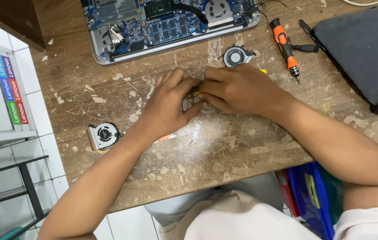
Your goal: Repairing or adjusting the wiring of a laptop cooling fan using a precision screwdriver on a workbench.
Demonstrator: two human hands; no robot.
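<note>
1. Worn, scratched wood with pale flaked patches: the tabletop (224,146) fills most of the view. Nearest edge runs above the person's lap.
2. Blue container (307,195) sits below the tabletop edge, by the right forearm.
3. Small black laptop fan (103,134) in a metal frame lies on the tabletop, left of the left forearm, apart from both hands.
4. Thin copper-coloured strip (166,138) lies just beside the left wrist.
5. Left hand (166,104): fingers curled in, pinching a small round part (196,103) against the tabletop. Most of the part is hidden; only a grey rim shows between the hands.
6. Right hand (238,89): closed, fingertips meeting those of the left hand, gripping a small yellow-tipped tool (195,93) over the same part. What the tool is, cannot tell.
7. Second round fan (237,55) lies just beyond the right hand, near but not touching.
8. Orange and black screwdriver (286,48) lies right of that fan, tip pointing toward the near side.
9. Grey cloth (362,49) covers the far right corner of the tabletop.
10. Open laptop base (171,24), blue circuit board exposed, rests at the far edge.
</note>
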